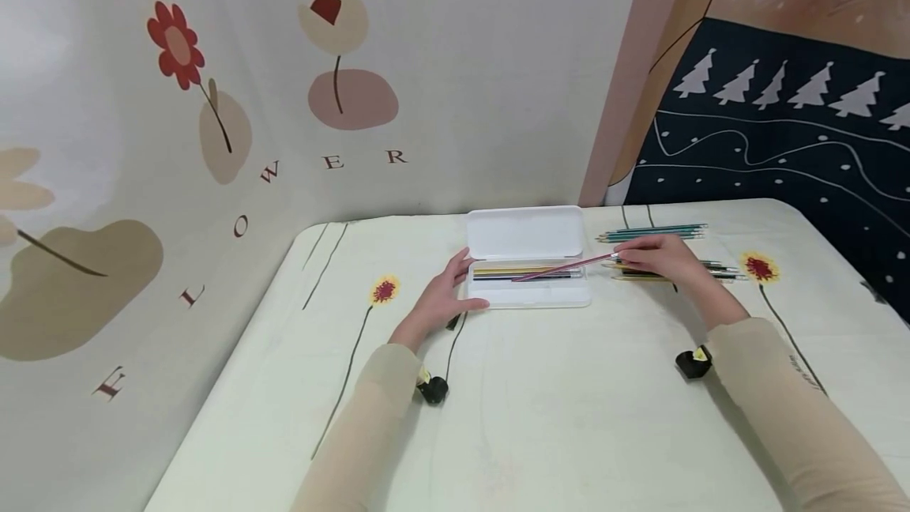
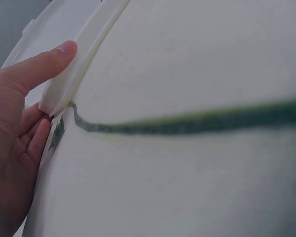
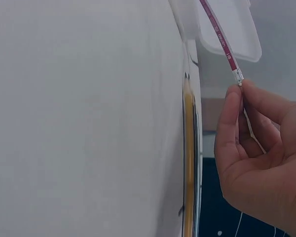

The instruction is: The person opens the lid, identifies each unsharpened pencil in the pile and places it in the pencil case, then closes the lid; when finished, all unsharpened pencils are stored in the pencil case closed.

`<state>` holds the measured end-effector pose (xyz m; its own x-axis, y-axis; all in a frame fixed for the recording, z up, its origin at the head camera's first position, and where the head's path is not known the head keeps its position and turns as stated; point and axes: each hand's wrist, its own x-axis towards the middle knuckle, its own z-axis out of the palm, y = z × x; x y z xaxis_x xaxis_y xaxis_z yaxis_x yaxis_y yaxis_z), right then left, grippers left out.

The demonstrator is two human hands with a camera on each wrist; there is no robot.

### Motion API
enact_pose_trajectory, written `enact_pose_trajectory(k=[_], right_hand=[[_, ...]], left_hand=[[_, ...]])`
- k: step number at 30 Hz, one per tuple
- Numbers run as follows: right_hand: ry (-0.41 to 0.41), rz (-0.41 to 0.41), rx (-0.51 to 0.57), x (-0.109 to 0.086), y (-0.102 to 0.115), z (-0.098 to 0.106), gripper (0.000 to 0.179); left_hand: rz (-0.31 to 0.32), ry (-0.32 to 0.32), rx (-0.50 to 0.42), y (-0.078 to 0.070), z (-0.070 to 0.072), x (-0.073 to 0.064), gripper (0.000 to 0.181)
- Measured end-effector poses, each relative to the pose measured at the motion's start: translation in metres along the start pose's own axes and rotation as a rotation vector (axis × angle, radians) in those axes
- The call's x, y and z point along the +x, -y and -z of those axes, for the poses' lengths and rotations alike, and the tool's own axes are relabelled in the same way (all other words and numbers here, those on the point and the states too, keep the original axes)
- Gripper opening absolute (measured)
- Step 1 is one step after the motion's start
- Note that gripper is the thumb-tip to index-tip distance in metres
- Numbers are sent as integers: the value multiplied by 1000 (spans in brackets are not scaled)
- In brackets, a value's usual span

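Note:
An open white pencil case (image 1: 529,297) lies on the table, its lid (image 1: 524,232) folded back toward the wall. Yellow and dark pencils (image 1: 490,273) lie side by side inside. My left hand (image 1: 442,299) holds the case's left end, the thumb along the front edge and the fingers round the corner, as the left wrist view shows. My right hand (image 1: 661,255) pinches a dark red pencil (image 1: 562,267) by its eraser end, between thumb and fingertips. This pencil slants over the case, its far tip above the pencils there. Its silver ferrule (image 3: 238,76) shows right at the fingertips.
A bundle of green pencils (image 1: 654,233) lies at the back right. Yellow and dark pencils (image 1: 718,269) lie in a second bundle beneath and beside the right hand. The patterned tablecloth (image 1: 540,409) meets a printed wall curtain (image 1: 483,101) at the back.

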<state>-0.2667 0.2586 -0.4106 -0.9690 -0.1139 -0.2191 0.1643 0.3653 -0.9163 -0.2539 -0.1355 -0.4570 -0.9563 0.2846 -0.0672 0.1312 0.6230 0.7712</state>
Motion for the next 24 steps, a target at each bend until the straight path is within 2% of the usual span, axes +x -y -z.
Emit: enact_pose_trajectory(k=[9,24], right_hand=[[24,43,-138,4,9,-21,39],[92,106,-245,12,15,-41,33]], left_hand=[[12,0,0,1,-1,2,108],[11,-3,-6,0,0,0,108]])
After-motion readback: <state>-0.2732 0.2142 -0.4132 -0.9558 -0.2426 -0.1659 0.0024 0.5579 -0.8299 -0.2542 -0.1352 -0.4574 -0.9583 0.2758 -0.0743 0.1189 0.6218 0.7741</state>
